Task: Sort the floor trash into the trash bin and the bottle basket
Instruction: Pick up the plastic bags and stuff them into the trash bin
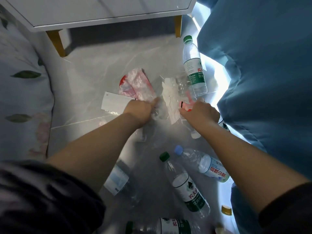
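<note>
Floor (94,68) a narrow strip: bed (22,81) along the left edge, blue fabric (261,81) on the right, white nightstand (101,12) at the far end. Left grip (141,110) clenched round clear crumpled plastic (157,114). Right grip (200,114) clenched on red-labelled piece (185,105). White tissue (170,97) lies between the grips. Green-capped bottle (185,184) lies near the near edge.

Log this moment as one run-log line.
phase: gathering trash | left hand: grips clear plastic | right hand: grips pink wrapper | white tissue: between hands | bin, basket: not in view
</note>
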The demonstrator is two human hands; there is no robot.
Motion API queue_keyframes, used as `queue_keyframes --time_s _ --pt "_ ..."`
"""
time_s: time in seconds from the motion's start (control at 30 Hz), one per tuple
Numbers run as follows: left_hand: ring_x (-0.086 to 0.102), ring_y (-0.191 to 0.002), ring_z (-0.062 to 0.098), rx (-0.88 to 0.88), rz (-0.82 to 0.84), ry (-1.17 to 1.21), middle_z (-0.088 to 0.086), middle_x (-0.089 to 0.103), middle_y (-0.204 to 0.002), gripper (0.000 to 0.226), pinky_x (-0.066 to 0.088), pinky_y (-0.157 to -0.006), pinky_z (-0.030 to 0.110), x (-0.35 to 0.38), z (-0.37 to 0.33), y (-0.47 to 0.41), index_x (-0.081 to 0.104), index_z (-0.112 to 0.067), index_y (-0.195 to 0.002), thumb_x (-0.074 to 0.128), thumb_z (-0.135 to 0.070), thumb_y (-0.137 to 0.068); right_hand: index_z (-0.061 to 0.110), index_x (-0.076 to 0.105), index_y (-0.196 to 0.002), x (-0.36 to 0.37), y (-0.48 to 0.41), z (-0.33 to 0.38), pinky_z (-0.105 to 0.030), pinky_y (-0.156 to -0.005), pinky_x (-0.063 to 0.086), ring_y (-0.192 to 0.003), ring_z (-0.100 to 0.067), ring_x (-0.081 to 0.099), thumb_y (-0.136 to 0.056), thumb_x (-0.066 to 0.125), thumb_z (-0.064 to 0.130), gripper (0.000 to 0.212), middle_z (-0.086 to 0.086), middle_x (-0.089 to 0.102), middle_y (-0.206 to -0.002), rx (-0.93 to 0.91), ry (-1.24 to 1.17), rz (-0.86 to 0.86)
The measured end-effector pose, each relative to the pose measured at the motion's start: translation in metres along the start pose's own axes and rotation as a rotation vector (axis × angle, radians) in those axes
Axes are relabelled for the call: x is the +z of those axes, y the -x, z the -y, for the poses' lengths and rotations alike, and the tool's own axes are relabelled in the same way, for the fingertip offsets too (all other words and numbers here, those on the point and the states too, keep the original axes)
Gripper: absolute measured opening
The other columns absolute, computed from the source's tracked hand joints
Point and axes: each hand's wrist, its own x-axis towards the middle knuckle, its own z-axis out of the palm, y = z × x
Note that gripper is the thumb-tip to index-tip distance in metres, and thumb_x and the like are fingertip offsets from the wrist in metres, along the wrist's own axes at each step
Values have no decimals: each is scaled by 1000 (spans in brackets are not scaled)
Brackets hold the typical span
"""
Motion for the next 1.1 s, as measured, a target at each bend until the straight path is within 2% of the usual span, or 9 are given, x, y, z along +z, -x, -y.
queue_keyframes --time_s 0.1,0.2,0.27,0.4,0.57,0.77,0.87,0.93,1.1 --pt "61 -102 27 -21 76 -53 3 60 -117 54 40 -74 32 2 -16 -12 24 -33 -139 52 -28 -93 9 43 -130 -3 -1 0 -32 -69 36 -92 -31 60 -88 51 57 64 -12 63 -109 29 3 12" --pt "60 -106 26 -20 23 -80 6 59 -122 46 43 -83 32 1 -15 -7 36 -30 -137 49 -24 -93 14 32 -133 -7 5 7 -34 -70 40 -95 -34 63 -90 58 41 57 -12 62 -113 -112 -38 -183" --pt "60 -106 25 -1 -4 -123 7 58 -123 46 44 -85 32 3 -7 2 39 -31 -137 51 -24 -93 15 37 -129 -8 10 15 -35 -71 46 -93 -34 64 -90 61 31 49 -10 62 -113 -311 -51 -251" --pt "59 -105 23 63 -15 -161 5 60 -120 49 43 -81 29 13 20 23 37 -34 -138 52 -31 -92 13 51 -117 6 15 37 -32 -64 40 -90 -31 65 -94 51 19 23 -8 65 -104 -528 155 -119" --pt "60 -103 20 95 -23 -165 0 62 -119 51 35 -76 27 28 45 42 34 -40 -138 50 -31 -90 7 32 -137 41 18 53 -34 -68 46 -93 -32 65 -94 50 14 47 -13 65 -105 -381 219 -4" --pt "61 -103 22 91 -17 -79 0 63 -120 48 42 -84 29 37 50 48 43 -36 -133 52 -27 -87 7 49 -118 54 19 54 -37 -66 46 -92 -33 63 -94 45 13 25 -13 60 -110 -360 133 38" --pt "63 -88 32 -24 -149 25 8 68 -105 34 41 -75 31 34 53 53 54 -23 -118 53 -24 -85 5 54 -115 52 23 52 -36 -72 45 -95 -33 61 -94 50 26 30 -13 53 -115 -368 13 59" --pt "63 -86 35 -163 -242 95 11 65 -104 30 38 -73 33 30 62 55 55 -16 -114 57 -25 -85 4 52 -118 48 25 51 -37 -75 48 -97 -32 61 -93 54 19 29 -14 56 -113 -374 -65 54" --pt "62 -93 39 -453 -168 124 15 47 -126 56 44 -79 39 21 86 55 41 -17 -135 63 -26 -84 4 38 -123 36 25 47 -34 -60 39 -79 -30 60 -93 48 3 32 -17 62 -95 -333 -180 61"
